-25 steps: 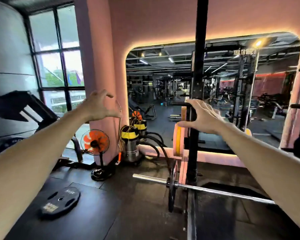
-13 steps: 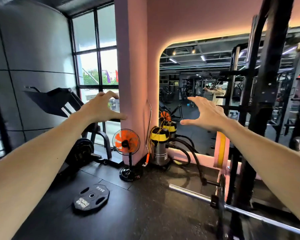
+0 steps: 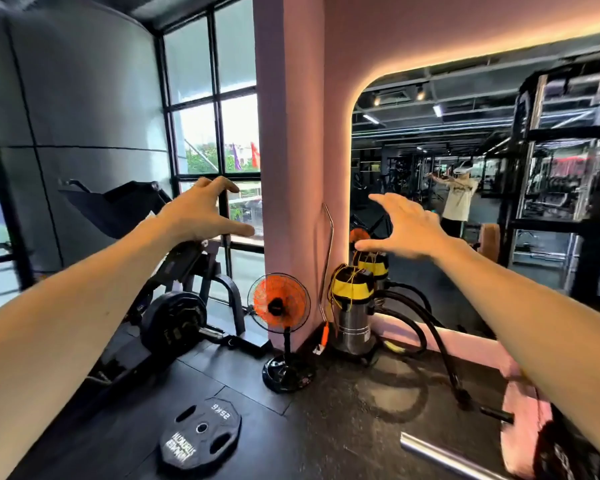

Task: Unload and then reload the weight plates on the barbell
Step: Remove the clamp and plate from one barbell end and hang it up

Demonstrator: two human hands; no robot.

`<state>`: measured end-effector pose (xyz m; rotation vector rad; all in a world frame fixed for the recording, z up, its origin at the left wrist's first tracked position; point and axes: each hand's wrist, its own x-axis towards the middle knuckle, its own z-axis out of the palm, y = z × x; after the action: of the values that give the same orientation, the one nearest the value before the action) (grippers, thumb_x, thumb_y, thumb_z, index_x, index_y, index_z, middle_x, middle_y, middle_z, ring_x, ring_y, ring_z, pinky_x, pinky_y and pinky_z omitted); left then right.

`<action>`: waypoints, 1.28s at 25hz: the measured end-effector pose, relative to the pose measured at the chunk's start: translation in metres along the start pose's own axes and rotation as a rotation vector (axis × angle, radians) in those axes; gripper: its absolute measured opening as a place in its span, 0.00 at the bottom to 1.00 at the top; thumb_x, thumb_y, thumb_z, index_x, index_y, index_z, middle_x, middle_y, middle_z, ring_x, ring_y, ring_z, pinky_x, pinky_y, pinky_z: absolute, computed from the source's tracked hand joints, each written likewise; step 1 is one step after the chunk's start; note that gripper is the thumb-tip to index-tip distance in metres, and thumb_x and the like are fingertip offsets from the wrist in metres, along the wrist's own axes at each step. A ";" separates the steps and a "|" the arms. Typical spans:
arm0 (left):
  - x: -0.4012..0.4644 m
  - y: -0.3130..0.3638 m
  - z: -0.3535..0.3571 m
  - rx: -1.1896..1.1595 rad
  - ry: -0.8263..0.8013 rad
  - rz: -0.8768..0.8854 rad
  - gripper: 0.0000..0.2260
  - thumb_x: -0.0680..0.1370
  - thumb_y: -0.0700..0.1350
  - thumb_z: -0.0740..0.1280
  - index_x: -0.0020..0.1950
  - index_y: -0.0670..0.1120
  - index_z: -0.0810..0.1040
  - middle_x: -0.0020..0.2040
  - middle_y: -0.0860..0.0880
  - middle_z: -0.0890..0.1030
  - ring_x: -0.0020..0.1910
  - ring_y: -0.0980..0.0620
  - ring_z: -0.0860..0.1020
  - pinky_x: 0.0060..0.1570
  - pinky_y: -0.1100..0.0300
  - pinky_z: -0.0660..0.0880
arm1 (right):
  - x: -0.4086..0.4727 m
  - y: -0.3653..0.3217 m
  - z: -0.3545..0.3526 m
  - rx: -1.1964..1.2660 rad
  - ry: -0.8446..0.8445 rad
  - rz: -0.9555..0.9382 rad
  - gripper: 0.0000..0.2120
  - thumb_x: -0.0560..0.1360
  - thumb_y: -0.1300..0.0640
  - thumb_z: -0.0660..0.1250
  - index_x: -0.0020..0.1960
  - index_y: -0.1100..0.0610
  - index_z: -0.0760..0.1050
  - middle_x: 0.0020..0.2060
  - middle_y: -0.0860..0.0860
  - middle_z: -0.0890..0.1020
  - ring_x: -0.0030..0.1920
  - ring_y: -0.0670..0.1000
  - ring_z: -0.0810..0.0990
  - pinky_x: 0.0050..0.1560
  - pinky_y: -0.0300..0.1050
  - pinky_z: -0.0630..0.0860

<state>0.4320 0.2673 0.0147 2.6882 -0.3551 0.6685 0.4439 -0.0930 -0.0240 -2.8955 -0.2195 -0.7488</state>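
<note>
**Both hands empty, plate down on floor**

Left hand [image 3: 201,211] and right hand [image 3: 407,228] held out at chest height, fingers spread and loosely curved, holding nothing. Black weight plate [image 3: 200,432] lies flat on the floor, well below and nearer the left hand. Barbell [image 3: 440,453] sleeve end pokes in at bottom right, long axis running right; rest is cut off by the right arm and frame edge.

Fan [image 3: 279,303] (upright) beside floor plate [image 3: 200,432]
</note>
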 end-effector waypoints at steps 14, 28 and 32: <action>0.314 -0.119 0.162 -0.204 -0.082 0.264 0.44 0.59 0.69 0.76 0.70 0.53 0.69 0.70 0.45 0.68 0.66 0.42 0.71 0.66 0.46 0.69 | 0.226 0.054 0.150 -0.108 0.022 0.226 0.52 0.63 0.23 0.65 0.79 0.41 0.48 0.79 0.49 0.52 0.78 0.58 0.54 0.71 0.68 0.58; 0.559 0.045 0.376 -0.408 -0.223 0.660 0.41 0.63 0.66 0.77 0.71 0.55 0.67 0.71 0.45 0.67 0.69 0.44 0.69 0.66 0.50 0.66 | 0.283 0.271 0.170 -0.295 0.128 0.621 0.52 0.62 0.23 0.65 0.78 0.40 0.48 0.79 0.49 0.53 0.77 0.59 0.56 0.69 0.72 0.59; 0.597 0.136 0.422 -0.520 -0.262 0.826 0.44 0.61 0.70 0.74 0.71 0.52 0.69 0.71 0.45 0.69 0.69 0.45 0.69 0.69 0.47 0.67 | 0.255 0.332 0.149 -0.353 0.171 0.740 0.54 0.58 0.19 0.62 0.78 0.41 0.51 0.79 0.50 0.56 0.76 0.59 0.59 0.69 0.71 0.61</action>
<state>1.0705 -0.1133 -0.0056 2.0560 -1.5161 0.3343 0.7927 -0.3656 -0.0615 -2.8280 1.0330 -0.9280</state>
